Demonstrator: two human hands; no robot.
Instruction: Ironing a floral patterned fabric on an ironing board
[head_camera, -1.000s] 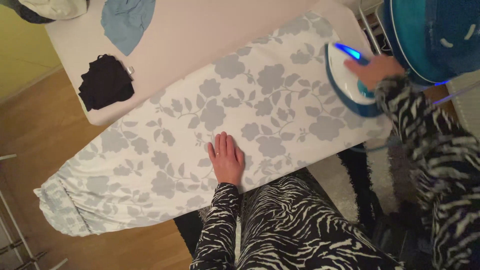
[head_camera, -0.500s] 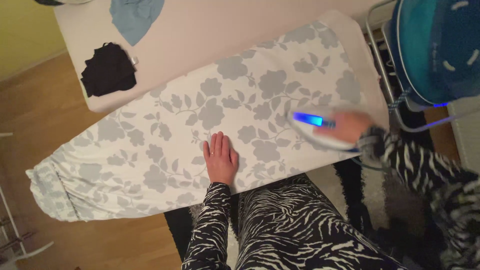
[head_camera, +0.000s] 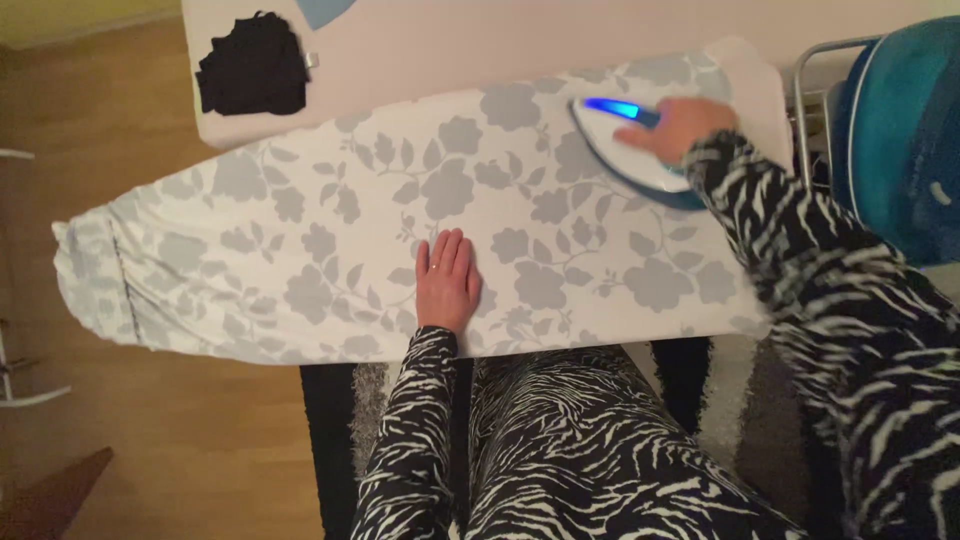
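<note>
Your right hand (head_camera: 678, 126) closes around the iron (head_camera: 628, 150), hiding its handle; the iron sits on the flowered cloth (head_camera: 330, 230) near the board's far right end. Your left hand (head_camera: 446, 282) lies flat and open on the cloth near the close edge, holding nothing. Black clothes (head_camera: 252, 76) lie on the table (head_camera: 520, 35), well apart.

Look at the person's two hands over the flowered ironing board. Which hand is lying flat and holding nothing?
The left hand: it rests palm down, fingers together, on the flowered cover at the near edge. The right hand instead grips the white and blue iron.
</note>
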